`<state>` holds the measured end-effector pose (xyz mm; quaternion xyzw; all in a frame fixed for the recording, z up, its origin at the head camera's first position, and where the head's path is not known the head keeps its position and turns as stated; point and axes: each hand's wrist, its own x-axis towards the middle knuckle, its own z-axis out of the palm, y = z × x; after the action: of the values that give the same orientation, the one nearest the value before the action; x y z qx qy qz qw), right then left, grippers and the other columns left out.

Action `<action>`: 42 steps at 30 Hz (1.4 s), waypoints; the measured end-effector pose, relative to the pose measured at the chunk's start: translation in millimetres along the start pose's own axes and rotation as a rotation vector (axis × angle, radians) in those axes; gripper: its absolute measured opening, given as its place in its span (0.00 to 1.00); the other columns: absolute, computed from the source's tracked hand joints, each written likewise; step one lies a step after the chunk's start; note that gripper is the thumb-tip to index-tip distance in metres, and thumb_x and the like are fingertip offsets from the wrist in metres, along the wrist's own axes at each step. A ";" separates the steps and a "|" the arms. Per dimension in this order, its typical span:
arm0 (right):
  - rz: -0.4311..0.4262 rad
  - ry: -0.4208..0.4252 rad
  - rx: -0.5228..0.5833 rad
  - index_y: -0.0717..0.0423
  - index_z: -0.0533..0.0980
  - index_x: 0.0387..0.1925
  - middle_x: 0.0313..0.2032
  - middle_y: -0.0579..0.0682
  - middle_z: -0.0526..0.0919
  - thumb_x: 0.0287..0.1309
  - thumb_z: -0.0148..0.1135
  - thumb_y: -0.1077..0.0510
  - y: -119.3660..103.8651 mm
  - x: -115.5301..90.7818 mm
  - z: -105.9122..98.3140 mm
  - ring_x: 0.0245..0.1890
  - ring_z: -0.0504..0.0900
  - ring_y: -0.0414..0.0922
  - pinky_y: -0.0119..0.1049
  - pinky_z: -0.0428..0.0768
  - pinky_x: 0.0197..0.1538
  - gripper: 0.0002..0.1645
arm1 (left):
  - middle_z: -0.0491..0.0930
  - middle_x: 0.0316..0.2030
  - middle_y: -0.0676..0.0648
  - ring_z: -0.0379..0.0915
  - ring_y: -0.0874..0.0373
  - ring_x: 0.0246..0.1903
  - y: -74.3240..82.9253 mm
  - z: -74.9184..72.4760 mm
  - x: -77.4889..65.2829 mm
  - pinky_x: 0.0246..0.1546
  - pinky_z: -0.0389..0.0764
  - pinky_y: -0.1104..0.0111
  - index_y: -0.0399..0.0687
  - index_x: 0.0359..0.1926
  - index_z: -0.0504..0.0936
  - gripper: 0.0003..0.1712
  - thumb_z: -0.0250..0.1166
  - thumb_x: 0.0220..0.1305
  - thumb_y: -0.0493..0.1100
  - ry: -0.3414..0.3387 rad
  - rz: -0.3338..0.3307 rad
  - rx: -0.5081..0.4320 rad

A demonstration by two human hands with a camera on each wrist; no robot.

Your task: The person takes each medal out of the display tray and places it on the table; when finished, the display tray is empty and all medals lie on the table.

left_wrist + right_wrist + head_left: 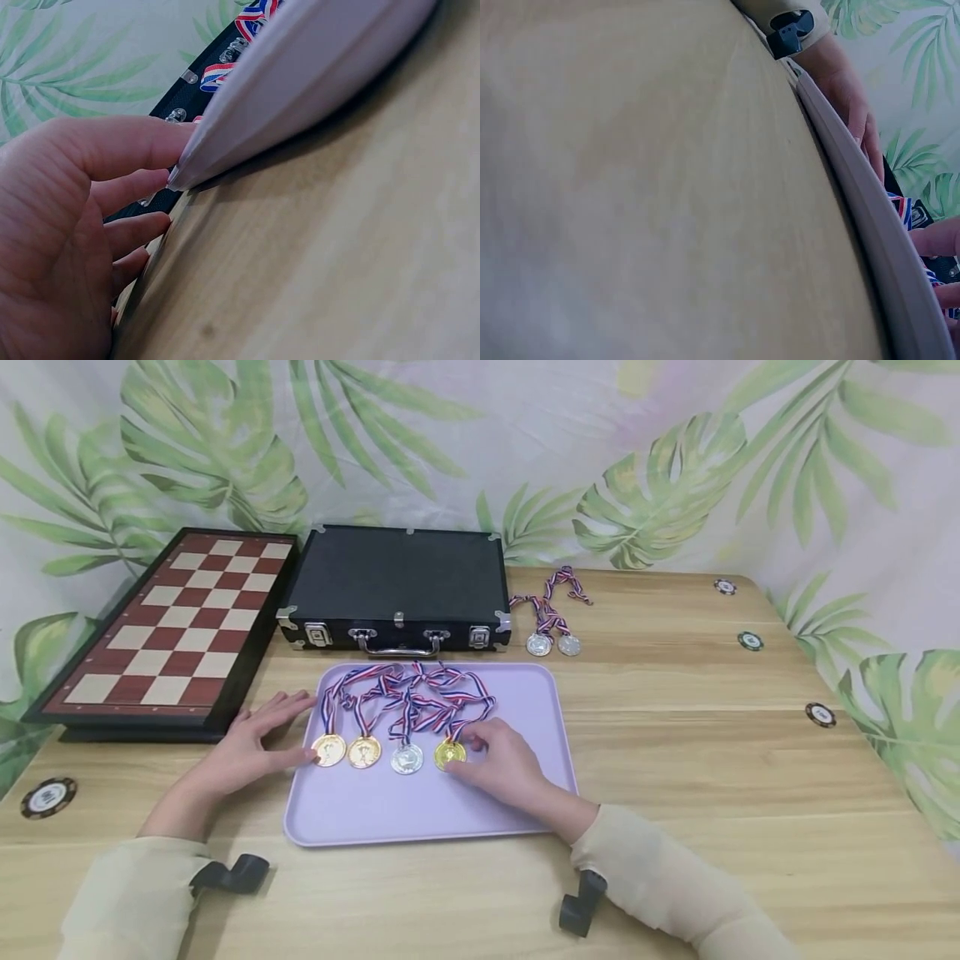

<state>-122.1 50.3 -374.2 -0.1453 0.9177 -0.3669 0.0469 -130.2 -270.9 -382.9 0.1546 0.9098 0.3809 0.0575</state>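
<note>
On the lilac tray lie a row of medals with red, white and blue ribbons bunched above them. From the left come two coppery-gold medals, a silver medal and a yellow-gold medal. The left hand reaches over the tray's left edge, its thumb touching the leftmost medal and its other fingers fairly straight outside the tray. At the tray's right half, the right hand pinches the yellow-gold medal between thumb and fingers. In the left wrist view the tray rim hides the left thumb's tip.
Behind the tray stands a black case with metal latches. A chessboard lies at the left. Two silver medals with ribbons are beside the case. Poker chips lie along the right edge, another chip at left.
</note>
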 end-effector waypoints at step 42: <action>-0.069 0.009 -0.196 0.54 0.71 0.48 0.40 0.49 0.71 0.42 0.64 0.55 -2.9 1.3 10.2 0.37 0.73 0.44 0.36 0.74 0.35 0.26 | 0.52 0.62 0.38 0.32 0.43 0.62 -1.2 0.3 0.0 0.54 0.22 0.47 0.46 0.62 0.59 0.41 0.65 0.48 0.50 -0.001 -0.009 0.004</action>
<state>-120.7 41.2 -379.6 -0.1790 0.9438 -0.2773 0.0155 -130.4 -271.5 -384.0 0.1510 0.9113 0.3785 0.0594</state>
